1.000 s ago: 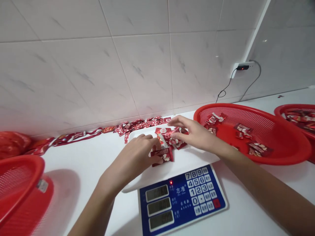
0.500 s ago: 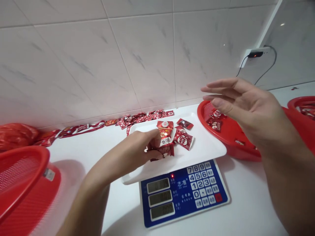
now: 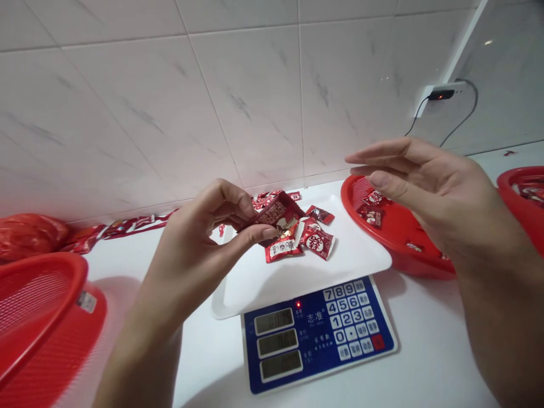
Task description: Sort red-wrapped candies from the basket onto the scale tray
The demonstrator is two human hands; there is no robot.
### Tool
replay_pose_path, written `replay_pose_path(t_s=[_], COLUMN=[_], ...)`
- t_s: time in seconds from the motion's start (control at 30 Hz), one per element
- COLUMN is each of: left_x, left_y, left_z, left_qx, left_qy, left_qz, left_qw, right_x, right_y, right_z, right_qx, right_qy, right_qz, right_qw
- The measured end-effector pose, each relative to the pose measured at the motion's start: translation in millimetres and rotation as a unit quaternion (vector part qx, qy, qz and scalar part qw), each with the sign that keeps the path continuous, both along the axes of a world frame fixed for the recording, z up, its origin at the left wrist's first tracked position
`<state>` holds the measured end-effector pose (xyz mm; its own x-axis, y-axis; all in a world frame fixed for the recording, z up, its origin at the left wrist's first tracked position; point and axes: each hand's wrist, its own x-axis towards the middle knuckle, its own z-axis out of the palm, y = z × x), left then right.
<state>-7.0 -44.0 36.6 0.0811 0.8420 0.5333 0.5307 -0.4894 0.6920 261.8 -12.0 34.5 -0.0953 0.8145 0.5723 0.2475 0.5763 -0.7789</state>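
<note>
Between the thumb and fingers of my left hand [image 3: 221,226] is a dark red candy packet [image 3: 278,218], held above the white tray [image 3: 250,289]. Several other red wrapped candies [image 3: 317,241] lie on the tray, one a red-and-white packet [image 3: 283,248] partly below the held one. The tray rests on a digital scale [image 3: 318,334] with a blue keypad panel. My right hand [image 3: 433,181] hovers over the red basket [image 3: 395,249] on the right, fingers stretched out and thumb apart, holding nothing.
More red packets [image 3: 272,198] lie along the tiled wall behind the tray. A red basket [image 3: 51,328] stands at the left, with a red plastic bag [image 3: 29,235] behind it. Another red basket [image 3: 522,181] is at the far right, and a plugged-in adapter [image 3: 442,94] sits on the wall.
My left hand has lifted the dark red candy packet up off the tray. My right hand has barely moved.
</note>
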Motion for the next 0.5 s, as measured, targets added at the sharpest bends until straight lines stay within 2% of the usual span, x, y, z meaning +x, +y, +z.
replay_pose_path(t_s=[0.17, 0.33, 0.4, 0.5], left_x=[0, 0, 5, 15], left_y=[2, 7, 7, 6], left_z=[0.0, -4.3, -7.8, -12.5], left_qx=[0.002, -0.008, -0.008, -0.012], left_qy=[-0.005, -0.021, -0.033, -0.03], left_qz=[-0.008, -0.014, -0.026, -0.072], left_qw=[1.0, 1.0, 0.999, 0.997], right_x=[0, -4, -11, -28], right_y=[-1, -1, -2, -6], right_z=[-0.6, -0.7, -3.7, -10.7], right_qx=[-0.01, -0.057, -0.092, -0.138], right_qy=[-0.001, 0.001, -0.011, -0.043], right_qz=[-0.005, -0.009, 0.036, 0.146], right_qw=[1.0, 0.998, 0.995, 0.979])
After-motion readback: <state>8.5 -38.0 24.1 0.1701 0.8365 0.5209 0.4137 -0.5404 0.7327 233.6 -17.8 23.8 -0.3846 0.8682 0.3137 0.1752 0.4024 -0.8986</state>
